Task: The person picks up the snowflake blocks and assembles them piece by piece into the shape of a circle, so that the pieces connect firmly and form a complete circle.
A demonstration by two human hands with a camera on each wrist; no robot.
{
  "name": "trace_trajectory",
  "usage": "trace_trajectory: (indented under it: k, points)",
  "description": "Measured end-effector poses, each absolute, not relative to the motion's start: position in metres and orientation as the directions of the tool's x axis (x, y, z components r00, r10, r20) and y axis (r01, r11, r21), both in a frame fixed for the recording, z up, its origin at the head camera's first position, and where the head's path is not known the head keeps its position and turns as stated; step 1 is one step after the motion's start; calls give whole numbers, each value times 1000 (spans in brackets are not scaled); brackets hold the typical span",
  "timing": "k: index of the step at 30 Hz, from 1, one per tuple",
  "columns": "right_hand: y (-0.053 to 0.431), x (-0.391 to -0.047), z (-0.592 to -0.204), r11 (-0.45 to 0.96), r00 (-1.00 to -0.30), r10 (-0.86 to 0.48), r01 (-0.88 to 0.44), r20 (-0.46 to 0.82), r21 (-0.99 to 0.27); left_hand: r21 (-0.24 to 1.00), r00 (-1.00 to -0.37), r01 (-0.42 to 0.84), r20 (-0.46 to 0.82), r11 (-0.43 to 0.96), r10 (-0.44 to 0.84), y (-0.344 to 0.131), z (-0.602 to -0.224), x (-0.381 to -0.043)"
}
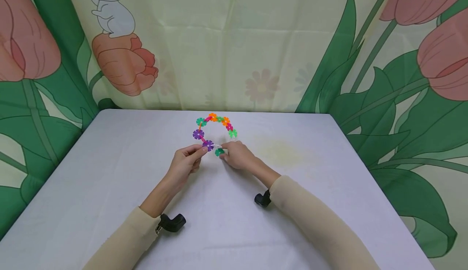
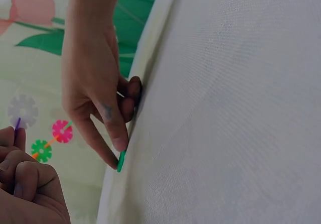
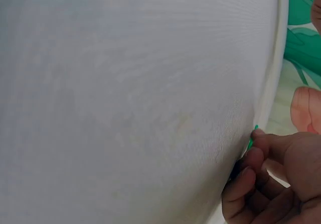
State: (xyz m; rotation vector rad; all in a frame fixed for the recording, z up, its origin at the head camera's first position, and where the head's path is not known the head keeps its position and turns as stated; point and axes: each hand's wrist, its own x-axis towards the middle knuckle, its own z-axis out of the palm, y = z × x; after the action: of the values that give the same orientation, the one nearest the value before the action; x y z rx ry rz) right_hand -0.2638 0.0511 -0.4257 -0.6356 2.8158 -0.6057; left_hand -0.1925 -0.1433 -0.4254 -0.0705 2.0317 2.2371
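An arc-shaped chain of notched plastic snowflake discs [image 1: 213, 117], in orange, green, pink and purple, stands out beyond the hands in the head view. My left hand [image 1: 184, 162] pinches the purple disc [image 1: 208, 145] at its near end between thumb and fingers. Joined edge-on to that purple disc is a clear whitish disc [image 2: 22, 111], seen face-on in the left wrist view. My right hand [image 1: 237, 155] pinches a separate green disc [image 1: 219, 152] just beside it. In the right wrist view only a sliver of the green disc [image 3: 256, 128] shows at the fingertips.
A white cloth covers the table [image 1: 204, 229], with a faint yellowish stain [image 1: 283, 153] to the right of the hands. Behind the table hangs a curtain [image 1: 234, 58] printed with tulips, leaves and a white animal. A black wrist camera [image 1: 172, 223] sits at the left cuff.
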Motion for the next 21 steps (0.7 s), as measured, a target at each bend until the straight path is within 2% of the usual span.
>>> trace_trajectory:
  k: [13,21]
  points:
    - [47,-261,-424,851,-895,-420,-331,-150,-408,988,-991,-128,-122,-88,61,-143,-427,-193]
    - [50,-259,-424,832,-885,-428,-306,-185,-464,989,-990,-128,-123,-76,65,-142,-427,-192]
